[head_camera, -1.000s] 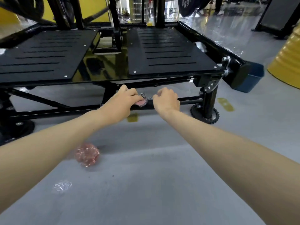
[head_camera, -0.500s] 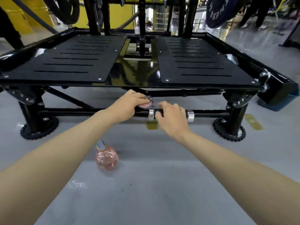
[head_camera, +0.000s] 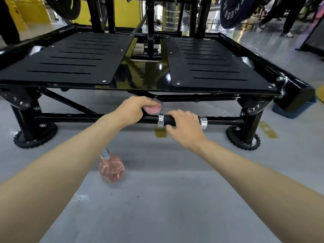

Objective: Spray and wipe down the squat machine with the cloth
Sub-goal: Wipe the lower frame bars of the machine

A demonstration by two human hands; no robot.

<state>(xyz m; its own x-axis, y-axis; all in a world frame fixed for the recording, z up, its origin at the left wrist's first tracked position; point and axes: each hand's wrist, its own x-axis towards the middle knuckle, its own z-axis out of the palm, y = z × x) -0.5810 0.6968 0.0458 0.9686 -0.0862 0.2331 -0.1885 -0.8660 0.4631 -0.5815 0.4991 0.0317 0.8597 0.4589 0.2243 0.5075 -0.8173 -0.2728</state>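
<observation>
The black squat machine (head_camera: pixel 150 79) fills the upper half of the view, with two slotted foot plates and a low front crossbar (head_camera: pixel 70 116). My left hand (head_camera: pixel 135 109) grips a pink cloth (head_camera: pixel 152 109) and presses it against the crossbar left of a handle with two chrome collars. My right hand (head_camera: pixel 184 125) curls round that black handle (head_camera: pixel 168 120), thumb underneath. A round pink spray bottle (head_camera: pixel 111 168) stands on the grey floor under my left forearm, apart from both hands.
The machine stands on toothed round feet (head_camera: pixel 243 140) at the front corners. A wet patch (head_camera: pixel 81 197) glistens on the floor at lower left. A dark weight plate (head_camera: pixel 233 9) hangs at upper right, and people's legs (head_camera: pixel 287 20) show beyond it.
The view has shifted so the machine sits more central and nearer. My right hand moved right along the handle, uncovering the left chrome collar. My left hand still holds the cloth on the bar.
</observation>
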